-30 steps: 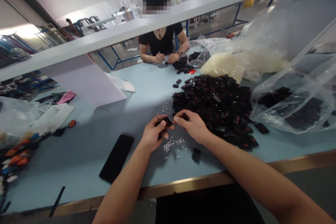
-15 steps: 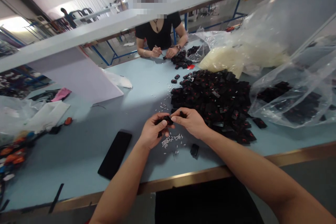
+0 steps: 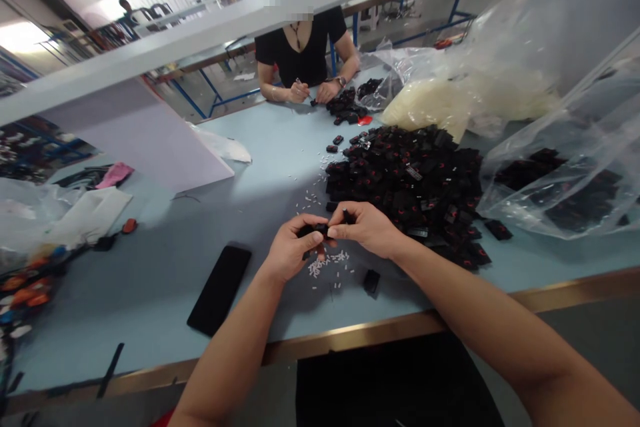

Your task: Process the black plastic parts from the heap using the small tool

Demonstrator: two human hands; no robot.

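Observation:
My left hand (image 3: 293,250) and my right hand (image 3: 365,227) meet above the light blue table (image 3: 165,260), both pinched on one small black plastic piece (image 3: 317,230) between them. Under the hands lies a scatter of tiny white pellets (image 3: 327,265). A single black piece (image 3: 371,280) lies just in front of my right wrist. A large heap of black pieces with red marks (image 3: 410,183) spreads right behind my right hand.
A black phone (image 3: 220,288) lies flat left of my left arm. Clear plastic bags (image 3: 560,180) with black parts and a bag of pale pellets (image 3: 450,107) stand at the right. A person in a black top (image 3: 307,53) works opposite. Orange and black clutter (image 3: 30,280) fills the far left.
My hands have closed together a little on the black piece. The view has shifted slightly; the rest of the table is as before.

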